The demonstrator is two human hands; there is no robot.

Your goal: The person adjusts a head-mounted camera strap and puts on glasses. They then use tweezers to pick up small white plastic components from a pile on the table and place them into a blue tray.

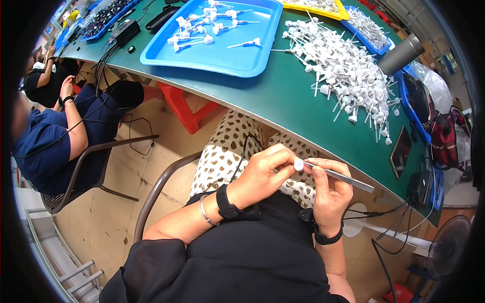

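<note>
Over my lap, just off the table's near edge, my left hand (268, 170) pinches a small white plastic part (299, 164) with a round cap between thumb and fingertips. Close beside it, my right hand (331, 189) grips a slim, flat silver metal tool (353, 182). Its narrow end points at the white part, and its wider end sticks out to the right past my fingers. Whether the tip touches the part I cannot tell. Beyond my hands, a large heap of similar white plastic parts (348, 76) with thin stems lies on the green table (217, 86).
A blue tray (212, 63) at the far left of the heap holds several white parts. A yellow tray (323, 10), a grey cylinder (401, 54) and a phone (400, 151) are around the heap. At left sits a co-worker (50, 136); cables and a fan (449, 247) are at right.
</note>
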